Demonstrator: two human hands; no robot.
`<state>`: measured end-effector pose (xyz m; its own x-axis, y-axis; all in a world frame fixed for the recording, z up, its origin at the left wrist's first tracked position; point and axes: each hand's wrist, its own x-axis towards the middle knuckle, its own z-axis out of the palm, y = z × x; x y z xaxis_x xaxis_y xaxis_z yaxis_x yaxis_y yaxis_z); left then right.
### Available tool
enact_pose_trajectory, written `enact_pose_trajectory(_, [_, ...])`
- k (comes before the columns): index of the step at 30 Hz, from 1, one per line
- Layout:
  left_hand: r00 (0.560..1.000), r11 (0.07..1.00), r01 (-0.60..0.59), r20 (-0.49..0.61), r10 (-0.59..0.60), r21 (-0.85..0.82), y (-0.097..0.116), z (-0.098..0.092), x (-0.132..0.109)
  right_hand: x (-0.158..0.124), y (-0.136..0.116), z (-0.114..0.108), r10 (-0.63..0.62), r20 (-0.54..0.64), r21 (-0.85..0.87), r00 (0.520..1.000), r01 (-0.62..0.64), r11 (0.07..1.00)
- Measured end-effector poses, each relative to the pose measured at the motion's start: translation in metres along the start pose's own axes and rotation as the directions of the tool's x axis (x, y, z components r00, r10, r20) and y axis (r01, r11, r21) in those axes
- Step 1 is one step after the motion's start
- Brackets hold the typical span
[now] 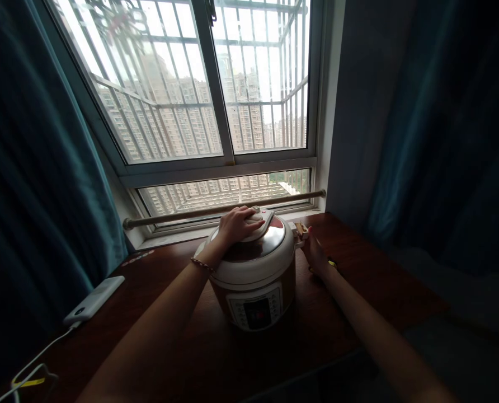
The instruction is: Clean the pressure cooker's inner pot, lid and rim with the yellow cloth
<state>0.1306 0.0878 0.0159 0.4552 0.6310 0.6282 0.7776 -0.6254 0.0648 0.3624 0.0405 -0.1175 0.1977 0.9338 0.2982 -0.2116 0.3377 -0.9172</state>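
A brown and white electric pressure cooker (255,280) stands on a dark wooden table (350,291) below a window, its control panel facing me. My left hand (238,224) lies on top of the lid, fingers wrapped over the white lid handle (263,219). My right hand (314,249) is at the cooker's right side, by a small tan part sticking out of the rim (301,229). Its fingers are mostly hidden behind the pot.
A white power bank (93,300) with a white cable (35,364) lies at the table's left edge. A wooden rod (191,214) runs along the window sill. Dark teal curtains (31,184) hang on both sides. The table's front edge is close to me.
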Motion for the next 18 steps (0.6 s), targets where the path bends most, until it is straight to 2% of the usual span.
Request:
enact_pose_trajectory(9, [0.992,0.990,0.120,-0.037,-0.117,0.078,0.011,0.001,-0.003,0.003,0.007,0.002,0.030,-0.084,0.061,0.996,-0.025,0.998])
enact_pose_trajectory(18, [0.969,0.952,0.242,0.009,-0.248,0.188,0.026,-0.003,-0.004,-0.001,0.005,0.004,0.062,-0.158,0.156,0.986,-0.037,0.987])
